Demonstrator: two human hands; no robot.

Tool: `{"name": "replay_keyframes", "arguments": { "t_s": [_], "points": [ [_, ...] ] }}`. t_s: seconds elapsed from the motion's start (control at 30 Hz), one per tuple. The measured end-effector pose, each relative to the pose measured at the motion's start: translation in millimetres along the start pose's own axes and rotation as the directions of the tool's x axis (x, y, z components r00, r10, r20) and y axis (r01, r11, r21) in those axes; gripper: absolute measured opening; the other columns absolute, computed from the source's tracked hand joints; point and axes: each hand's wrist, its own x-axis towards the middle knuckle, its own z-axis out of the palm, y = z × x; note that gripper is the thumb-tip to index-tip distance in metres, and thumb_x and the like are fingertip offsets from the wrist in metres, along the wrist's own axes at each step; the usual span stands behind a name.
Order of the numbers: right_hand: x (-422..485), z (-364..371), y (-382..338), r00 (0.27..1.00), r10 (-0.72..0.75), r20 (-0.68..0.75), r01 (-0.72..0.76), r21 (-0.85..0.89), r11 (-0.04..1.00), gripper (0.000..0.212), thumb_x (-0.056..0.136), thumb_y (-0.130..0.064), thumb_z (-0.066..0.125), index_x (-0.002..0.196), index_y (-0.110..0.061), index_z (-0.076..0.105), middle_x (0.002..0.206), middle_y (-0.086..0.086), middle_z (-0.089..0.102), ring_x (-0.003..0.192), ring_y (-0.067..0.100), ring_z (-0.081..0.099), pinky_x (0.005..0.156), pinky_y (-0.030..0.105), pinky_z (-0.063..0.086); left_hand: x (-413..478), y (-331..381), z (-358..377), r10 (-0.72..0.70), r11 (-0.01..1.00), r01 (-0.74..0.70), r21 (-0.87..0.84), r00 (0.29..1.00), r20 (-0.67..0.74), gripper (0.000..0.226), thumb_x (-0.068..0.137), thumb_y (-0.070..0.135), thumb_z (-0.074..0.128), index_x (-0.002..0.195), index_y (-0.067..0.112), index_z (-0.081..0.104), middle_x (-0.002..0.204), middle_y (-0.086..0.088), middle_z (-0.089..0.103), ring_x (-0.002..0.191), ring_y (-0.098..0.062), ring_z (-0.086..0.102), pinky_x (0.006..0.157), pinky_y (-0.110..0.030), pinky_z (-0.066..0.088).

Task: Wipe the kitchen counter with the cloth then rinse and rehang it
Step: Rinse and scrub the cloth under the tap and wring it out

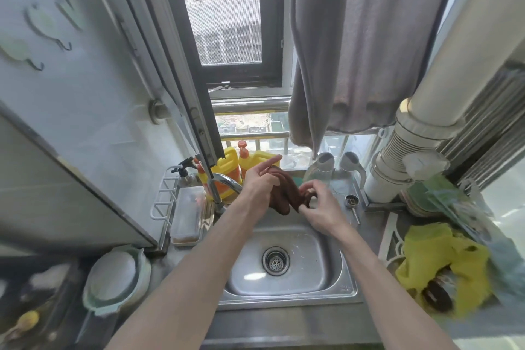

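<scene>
A brown cloth point(284, 193) is bunched between both hands above the back rim of the steel sink point(335, 273). My left hand point(260, 182) grips its left side, with the index finger stretched out toward the window. My right hand point(321, 204) pinches its right end with fingertips. The curved tap point(227, 182) stands just left of my left hand; no water is seen running. The drain point(275, 261) lies below in the sink's middle.
Yellow detergent bottles point(231, 162) and a spray bottle point(184, 172) stand behind the tap. A lidded tray point(186, 214) sits in a white rack at left. A grey towel point(369, 51) hangs over the window. A yellow bag point(443, 261) lies on the right counter, a bowl point(116, 278) at left.
</scene>
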Motion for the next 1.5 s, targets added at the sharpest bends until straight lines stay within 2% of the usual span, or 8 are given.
{"name": "replay_keyframes", "arguments": {
  "t_s": [0.13, 0.53, 0.67, 0.83, 1.0, 1.13, 1.27, 1.5],
  "points": [
    [-10.0, -3.1, -24.9, 0.962, -0.023, 0.272, -0.039, 0.221, 0.975, 0.092, 0.081, 0.006, 0.070, 0.153, -0.036, 0.033, 0.121, -0.016, 0.060, 0.099, -0.010, 0.067, 0.079, 0.010, 0.053, -14.2, 9.7, 9.2, 0.026, 0.996, -0.031, 0.078, 0.997, 0.070, 0.054, 0.087, -0.015, 0.047, 0.127, 0.017, 0.066, 0.091, -0.006, 0.067, 0.081, -0.012, 0.063, 0.049, -0.009, 0.049],
    [10.6, 13.2, -50.8, 0.994, -0.011, 0.109, -0.007, 0.160, 0.987, 0.078, 0.074, -0.024, 0.082, 0.139, -0.019, 0.040, 0.118, 0.001, 0.070, 0.106, 0.034, 0.072, 0.087, 0.048, 0.062, -28.5, 26.5, 8.0, 0.125, 0.982, -0.145, 0.121, 0.979, 0.158, 0.043, 0.090, -0.007, 0.063, 0.131, 0.007, 0.061, 0.098, 0.004, 0.069, 0.080, 0.003, 0.066, 0.060, -0.005, 0.051],
    [20.5, 3.8, -55.4, 0.993, 0.000, 0.114, -0.010, 0.080, 0.997, 0.042, 0.091, -0.006, 0.068, 0.128, -0.009, 0.048, 0.114, 0.005, 0.066, 0.107, 0.022, 0.065, 0.075, 0.014, 0.049, -24.5, 24.4, -11.6, 0.254, 0.910, -0.301, 0.286, 0.948, 0.191, 0.068, 0.071, 0.024, 0.081, 0.134, 0.006, 0.061, 0.118, -0.019, 0.071, 0.109, -0.026, 0.070, 0.094, -0.036, 0.059],
    [21.0, -11.4, -62.1, 0.946, 0.129, 0.299, -0.198, 0.214, 0.957, 0.073, 0.067, 0.006, 0.055, 0.127, -0.034, 0.053, 0.113, 0.027, 0.070, 0.088, 0.029, 0.066, 0.071, 0.042, 0.047, -27.4, 17.5, -29.6, 0.149, 0.790, -0.344, 0.508, 0.910, 0.386, 0.070, 0.075, 0.051, 0.078, 0.129, 0.009, 0.065, 0.118, -0.014, 0.072, 0.112, -0.032, 0.067, 0.101, -0.050, 0.053],
    [2.4, -6.7, -68.0, 0.905, 0.132, 0.404, -0.382, 0.636, 0.670, 0.078, 0.059, 0.007, 0.047, 0.134, -0.013, 0.053, 0.099, 0.020, 0.070, 0.090, 0.033, 0.066, 0.074, 0.045, 0.048, -31.2, 16.3, -27.6, -0.024, 0.783, -0.288, 0.551, 0.872, 0.489, 0.075, 0.074, 0.043, 0.089, 0.136, 0.020, 0.054, 0.128, -0.009, 0.068, 0.118, -0.028, 0.066, 0.104, -0.048, 0.052],
    [-4.6, -0.7, -82.7, 0.896, 0.008, 0.443, -0.386, 0.771, 0.506, 0.031, 0.079, -0.017, 0.050, 0.098, -0.009, 0.072, 0.097, 0.017, 0.067, 0.085, 0.030, 0.062, 0.071, 0.042, 0.043, -33.4, 8.4, -17.1, 0.042, 0.860, -0.149, 0.488, 0.974, 0.222, 0.099, 0.049, 0.049, 0.098, 0.129, 0.023, 0.046, 0.121, 0.003, 0.065, 0.108, -0.008, 0.065, 0.091, -0.033, 0.061],
    [-5.6, -2.0, -82.1, 0.852, -0.083, 0.517, -0.453, 0.807, 0.379, 0.050, 0.097, -0.024, 0.036, 0.098, -0.008, 0.084, 0.107, 0.016, 0.071, 0.096, 0.028, 0.064, 0.088, 0.043, 0.044, -20.8, -1.9, -20.6, 0.122, 0.921, -0.161, 0.355, 0.984, 0.131, 0.088, 0.047, 0.045, 0.101, 0.122, 0.024, 0.062, 0.111, 0.004, 0.074, 0.105, -0.011, 0.071, 0.085, -0.036, 0.063],
    [-2.8, -14.3, -77.1, 0.950, -0.277, 0.146, 0.271, 0.060, 0.961, 0.066, 0.072, -0.019, 0.049, 0.135, -0.024, 0.069, 0.136, 0.002, 0.064, 0.131, 0.021, 0.057, 0.106, 0.041, 0.053, -19.4, -6.2, -39.5, 0.054, 0.989, -0.068, 0.135, 0.993, 0.108, 0.039, 0.078, 0.005, 0.084, 0.114, -0.002, 0.069, 0.107, -0.027, 0.072, 0.082, -0.025, 0.077, 0.069, -0.033, 0.064]
  ]
}}
